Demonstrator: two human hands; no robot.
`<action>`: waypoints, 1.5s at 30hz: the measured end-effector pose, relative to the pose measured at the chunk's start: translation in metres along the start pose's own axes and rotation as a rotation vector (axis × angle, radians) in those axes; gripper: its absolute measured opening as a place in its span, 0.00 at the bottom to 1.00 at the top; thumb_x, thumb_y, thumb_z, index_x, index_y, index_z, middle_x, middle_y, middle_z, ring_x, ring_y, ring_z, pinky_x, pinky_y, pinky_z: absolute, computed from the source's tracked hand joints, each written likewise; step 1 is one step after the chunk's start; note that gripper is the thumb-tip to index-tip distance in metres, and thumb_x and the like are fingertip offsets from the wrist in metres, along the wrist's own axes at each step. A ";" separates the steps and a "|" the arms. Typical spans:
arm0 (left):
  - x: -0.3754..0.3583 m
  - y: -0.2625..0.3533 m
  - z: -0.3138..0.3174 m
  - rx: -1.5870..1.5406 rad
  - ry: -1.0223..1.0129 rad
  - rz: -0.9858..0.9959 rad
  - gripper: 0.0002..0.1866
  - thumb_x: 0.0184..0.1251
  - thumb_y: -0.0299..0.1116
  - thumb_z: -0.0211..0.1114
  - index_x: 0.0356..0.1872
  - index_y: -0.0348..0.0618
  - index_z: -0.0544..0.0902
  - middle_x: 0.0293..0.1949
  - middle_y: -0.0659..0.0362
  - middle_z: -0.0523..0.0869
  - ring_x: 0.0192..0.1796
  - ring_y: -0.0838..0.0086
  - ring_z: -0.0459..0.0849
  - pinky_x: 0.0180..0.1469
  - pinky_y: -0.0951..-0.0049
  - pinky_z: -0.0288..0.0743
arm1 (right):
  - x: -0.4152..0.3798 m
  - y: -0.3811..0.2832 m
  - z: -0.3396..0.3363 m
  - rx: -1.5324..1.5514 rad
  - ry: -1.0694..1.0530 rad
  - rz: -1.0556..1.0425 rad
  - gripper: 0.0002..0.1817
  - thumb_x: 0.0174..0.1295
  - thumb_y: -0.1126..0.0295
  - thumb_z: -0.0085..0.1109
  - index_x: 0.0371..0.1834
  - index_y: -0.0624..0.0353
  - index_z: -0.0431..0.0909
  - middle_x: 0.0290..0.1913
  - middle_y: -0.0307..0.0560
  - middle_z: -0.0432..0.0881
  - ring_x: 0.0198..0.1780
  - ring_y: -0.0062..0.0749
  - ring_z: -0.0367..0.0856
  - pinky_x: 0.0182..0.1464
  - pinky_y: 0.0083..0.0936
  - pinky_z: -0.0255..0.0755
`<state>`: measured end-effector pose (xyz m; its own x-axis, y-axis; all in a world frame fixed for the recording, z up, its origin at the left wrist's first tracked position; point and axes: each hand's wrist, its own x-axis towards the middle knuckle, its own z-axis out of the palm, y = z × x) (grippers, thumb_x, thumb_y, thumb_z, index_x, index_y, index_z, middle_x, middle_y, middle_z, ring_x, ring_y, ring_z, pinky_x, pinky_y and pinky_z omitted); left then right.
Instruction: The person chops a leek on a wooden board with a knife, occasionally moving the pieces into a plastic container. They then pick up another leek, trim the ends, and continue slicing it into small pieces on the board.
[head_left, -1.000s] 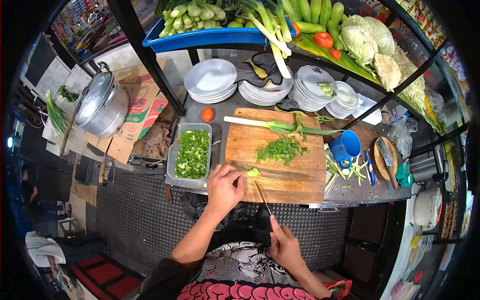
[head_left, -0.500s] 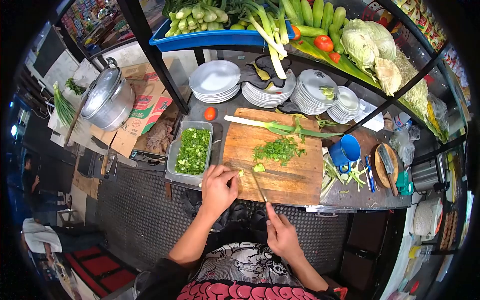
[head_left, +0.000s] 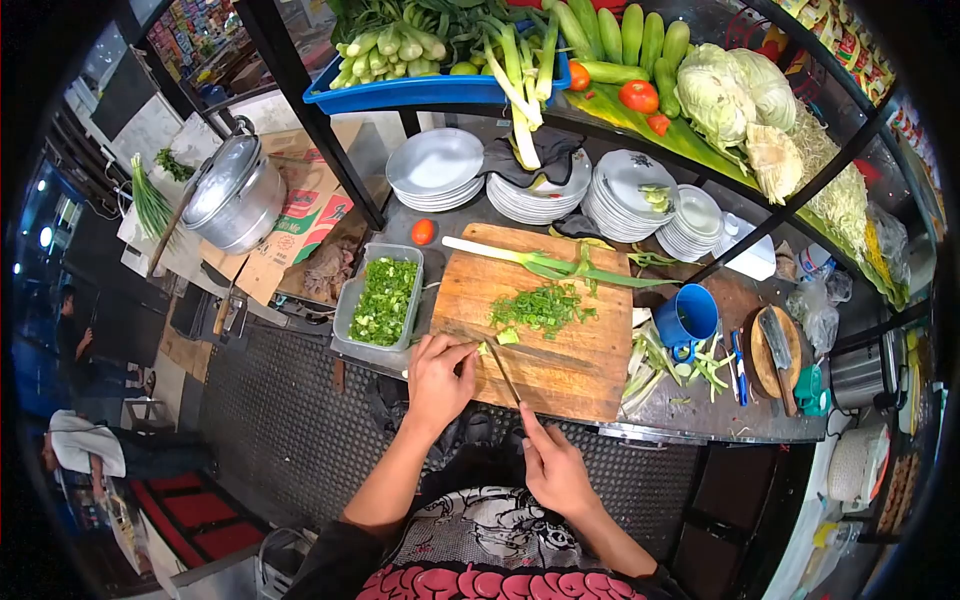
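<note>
My left hand (head_left: 440, 378) is at the lower left edge of a wooden cutting board (head_left: 575, 385), thumb and fingers pinching a small pale-green piece of vegetable (head_left: 484, 349). In my right hand (head_left: 557, 470) is the handle of a knife (head_left: 504, 373), its blade tip close against that piece. Another light-green chunk (head_left: 508, 336) lies just beyond the blade. Chopped greens (head_left: 543, 308) are heaped mid-board. Across the far side of the board lies a leek (head_left: 500, 250). Left of the board stands a clear plastic container (head_left: 346, 312) holding chopped greens.
Stacked plates (head_left: 435, 165) line the back, with a tomato (head_left: 423, 232) before them. At right are a blue mug (head_left: 688, 312), vegetable trimmings (head_left: 652, 365) and a cleaver (head_left: 775, 345) on a round board. Above sits a blue tray (head_left: 420, 95) of vegetables; a pot (head_left: 235, 195) stands left.
The knife has moved left, from beside the light-green chunk to the piece in my left hand. The board has shifted slightly left of the mug. The view has turned a little.
</note>
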<state>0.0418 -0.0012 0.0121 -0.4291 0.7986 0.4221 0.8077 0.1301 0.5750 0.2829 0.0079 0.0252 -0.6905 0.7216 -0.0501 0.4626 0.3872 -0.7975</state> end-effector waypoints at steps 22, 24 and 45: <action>-0.006 0.007 0.015 0.014 0.060 -0.110 0.07 0.60 0.25 0.77 0.39 0.42 0.96 0.36 0.60 0.89 0.45 0.60 0.85 0.54 0.61 0.76 | 0.039 -0.003 -0.007 -0.183 -0.118 -0.051 0.37 0.72 0.76 0.58 0.86 0.58 0.64 0.52 0.77 0.83 0.45 0.72 0.87 0.51 0.57 0.82; -0.005 0.006 0.016 0.012 0.063 -0.108 0.07 0.60 0.25 0.77 0.39 0.43 0.96 0.36 0.60 0.89 0.45 0.60 0.85 0.54 0.62 0.76 | 0.041 -0.001 -0.006 -0.205 -0.094 -0.093 0.37 0.71 0.76 0.58 0.85 0.59 0.64 0.53 0.78 0.84 0.44 0.72 0.87 0.50 0.58 0.82; -0.008 0.012 0.014 0.030 0.114 -0.051 0.06 0.59 0.24 0.78 0.37 0.42 0.95 0.36 0.59 0.90 0.43 0.60 0.85 0.50 0.61 0.76 | 0.020 -0.004 -0.023 -0.068 -0.069 -0.085 0.38 0.73 0.77 0.56 0.87 0.54 0.60 0.57 0.76 0.83 0.48 0.74 0.86 0.51 0.55 0.83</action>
<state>0.0604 0.0023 0.0063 -0.5113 0.7188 0.4710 0.7950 0.1875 0.5769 0.2794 0.0339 0.0411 -0.7645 0.6441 -0.0270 0.4354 0.4849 -0.7585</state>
